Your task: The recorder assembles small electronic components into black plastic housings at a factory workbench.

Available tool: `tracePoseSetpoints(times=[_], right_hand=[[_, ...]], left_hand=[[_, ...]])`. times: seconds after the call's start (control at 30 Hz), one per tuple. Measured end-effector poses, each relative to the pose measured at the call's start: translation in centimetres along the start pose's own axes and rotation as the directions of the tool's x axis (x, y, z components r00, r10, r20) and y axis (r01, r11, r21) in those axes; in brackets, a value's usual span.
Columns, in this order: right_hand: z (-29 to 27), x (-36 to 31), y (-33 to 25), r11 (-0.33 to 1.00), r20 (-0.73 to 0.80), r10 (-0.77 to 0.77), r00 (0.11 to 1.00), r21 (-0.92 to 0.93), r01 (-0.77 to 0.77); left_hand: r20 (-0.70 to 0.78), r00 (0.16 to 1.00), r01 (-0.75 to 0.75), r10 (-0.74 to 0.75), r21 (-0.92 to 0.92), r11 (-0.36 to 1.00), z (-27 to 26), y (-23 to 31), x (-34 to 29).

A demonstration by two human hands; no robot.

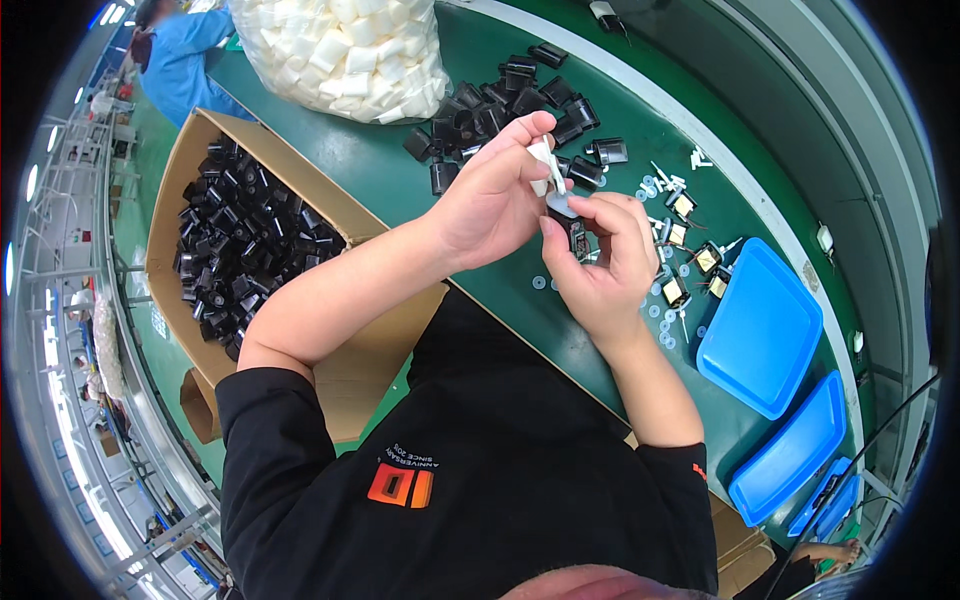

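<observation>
At frame centre I see my left hand [495,195] pinching a small white plastic piece [545,160] onto the small black plastic part [573,233] that my right hand [600,260] grips

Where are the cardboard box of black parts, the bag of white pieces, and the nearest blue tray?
cardboard box [190,165], head view, on its left flap.
bag of white pieces [350,50], head view, mid-bag.
blue tray [760,330], head view, its flat middle.

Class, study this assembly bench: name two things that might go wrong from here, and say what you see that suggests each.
1. The left hand pinches a small white piece over the black part in the right hand; it might slip.
2. Tiny white washers lie loose on the green table; a forearm may scatter them.
</observation>
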State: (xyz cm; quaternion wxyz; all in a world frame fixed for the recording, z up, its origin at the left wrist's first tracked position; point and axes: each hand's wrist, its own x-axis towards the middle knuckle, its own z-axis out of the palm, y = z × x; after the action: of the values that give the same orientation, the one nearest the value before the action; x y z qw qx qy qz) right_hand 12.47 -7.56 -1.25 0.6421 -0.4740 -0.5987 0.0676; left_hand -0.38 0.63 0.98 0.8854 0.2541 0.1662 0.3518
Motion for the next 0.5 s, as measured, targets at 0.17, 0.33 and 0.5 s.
tracePoseSetpoints(times=[0.17, 0.33, 0.5], right_hand=[[0.1, -0.2, 0.7, 1.000, 0.039, -0.018, 0.999, -0.025, 0.019], [-0.2, 0.5, 0.8, 0.973, 0.039, -0.112, 0.993, -0.197, 0.118], [-2.2, 1.7, 1.4, 0.999, -0.003, 0.027, 1.000, 0.047, -0.027]], left_hand=[[-0.029, 1.000, -0.012, 0.012, -0.024, 1.000, -0.3, -0.5, -0.1], [0.057, 0.997, -0.060, 0.052, 0.136, 0.989, -0.2, -0.6, -0.1], [0.206, 0.968, -0.233, 0.146, 0.502, 0.833, 0.3, -0.2, 0.0]])
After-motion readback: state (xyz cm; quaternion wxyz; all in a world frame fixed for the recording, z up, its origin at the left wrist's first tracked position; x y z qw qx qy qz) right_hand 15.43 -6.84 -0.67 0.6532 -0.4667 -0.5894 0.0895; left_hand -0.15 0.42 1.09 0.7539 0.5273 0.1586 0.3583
